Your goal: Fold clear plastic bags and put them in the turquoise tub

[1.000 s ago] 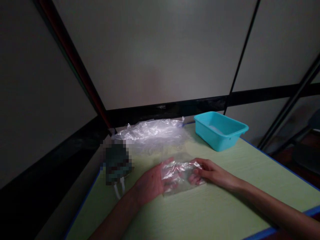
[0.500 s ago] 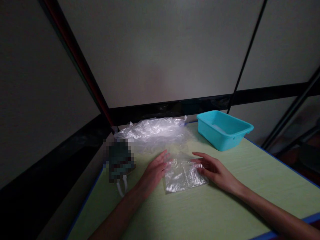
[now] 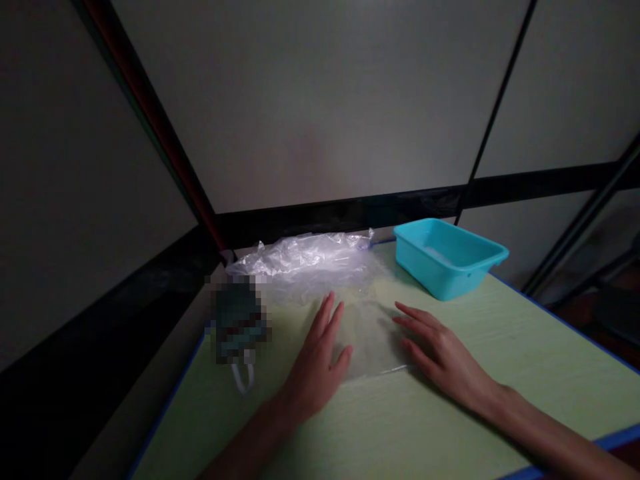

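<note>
A clear plastic bag [image 3: 375, 343] lies flat on the pale green table, between my two hands. My left hand [image 3: 320, 363] is at the bag's left side, its fingers stretched out and the thumb apart. At the right side is my right hand [image 3: 435, 347], fingers spread, with the tips over or touching the bag's edge; whether they press on it I cannot tell. Neither hand grips anything. Behind the hands, a heap of crumpled clear plastic [image 3: 310, 260] spreads along the back of the table.
A turquoise plastic basin [image 3: 445, 263] stands at the back right of the table [image 3: 400, 427]. On the left is a dark, pixelated object [image 3: 240, 320] with a white loop [image 3: 243, 377] below it. White panels [image 3: 340, 107] rise behind the table.
The bag now lies flatter and less shiny. My left hand has moved towards me, its fingers pointing more away; my right hand has shifted slightly right, its fingers more spread.
</note>
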